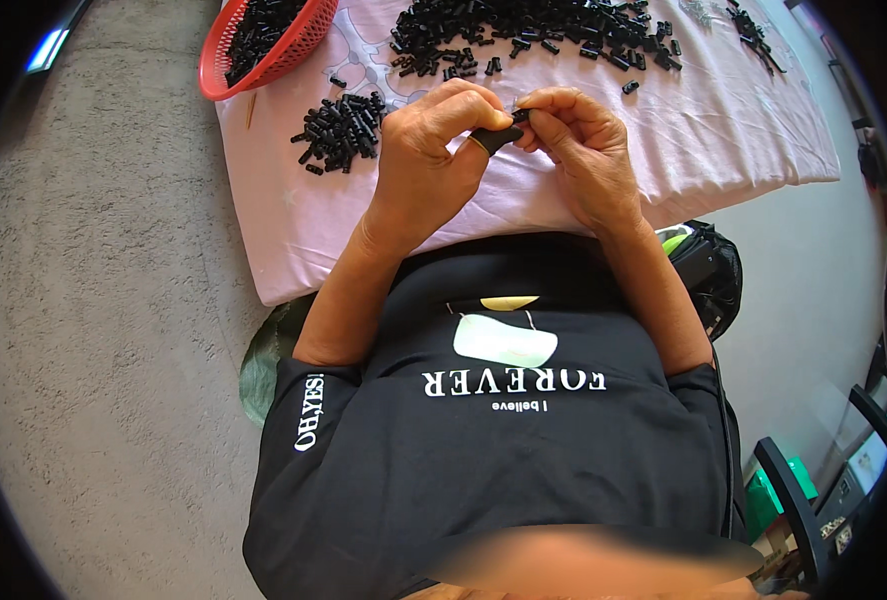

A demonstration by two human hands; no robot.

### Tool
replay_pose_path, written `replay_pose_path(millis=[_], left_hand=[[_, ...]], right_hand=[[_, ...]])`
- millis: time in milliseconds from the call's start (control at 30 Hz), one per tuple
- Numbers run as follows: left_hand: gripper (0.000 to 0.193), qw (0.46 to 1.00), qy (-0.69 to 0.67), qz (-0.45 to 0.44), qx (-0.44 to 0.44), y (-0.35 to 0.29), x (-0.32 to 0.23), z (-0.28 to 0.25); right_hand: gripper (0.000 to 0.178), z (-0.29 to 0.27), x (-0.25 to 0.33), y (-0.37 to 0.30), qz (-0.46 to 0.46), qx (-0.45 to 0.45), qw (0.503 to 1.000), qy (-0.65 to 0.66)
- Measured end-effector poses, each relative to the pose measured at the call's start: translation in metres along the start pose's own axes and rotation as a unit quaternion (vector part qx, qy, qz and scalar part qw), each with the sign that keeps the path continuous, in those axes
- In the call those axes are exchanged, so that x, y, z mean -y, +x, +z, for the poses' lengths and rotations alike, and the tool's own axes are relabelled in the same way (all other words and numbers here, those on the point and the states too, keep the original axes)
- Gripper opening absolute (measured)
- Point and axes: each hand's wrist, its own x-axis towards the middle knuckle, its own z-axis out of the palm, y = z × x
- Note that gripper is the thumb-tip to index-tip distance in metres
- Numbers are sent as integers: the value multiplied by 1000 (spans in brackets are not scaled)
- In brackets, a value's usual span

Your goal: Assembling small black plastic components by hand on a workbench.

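1. Small black plastic piece [519,116]: pinched between the fingertips of my left hand [433,150] and right hand [578,150], above the pink cloth [723,120]. Both grips closed on it.
2. Judged light, rigid and easily dropped; best held by its ends.
3. Nearby: small pile of black pieces [341,130], larger heap [533,30], red basket [263,45]. Nothing obstructs.

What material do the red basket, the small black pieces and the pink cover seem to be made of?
The red basket looks like moulded plastic: glossy, with an open mesh wall. The small black pieces seem to be plastic or rubber: matte, uniform short tubes. The pink cover looks like woven cloth: soft folds, faint pale print.
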Motion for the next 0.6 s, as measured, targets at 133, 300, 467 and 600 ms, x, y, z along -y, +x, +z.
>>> replay_pose_path(millis=[133, 300, 467, 600], left_hand=[[19, 1000, 11, 1, 12, 0, -1, -2], [22, 998, -21, -40, 43, 3, -3, -4], [24, 997, 32, -28, 65, 4, -3, -4], [35, 994, 54, -12, 97, 10, -4, -6]], right_hand=[[15, 0, 0, 0, 2, 18, 1000, 20], [14, -1, 3, -1, 10, 34, 999, 36], [15, -2, 3, -1, 14, 43, 998, 39], [24, 0, 2, -1, 24, 29, 998, 46]])
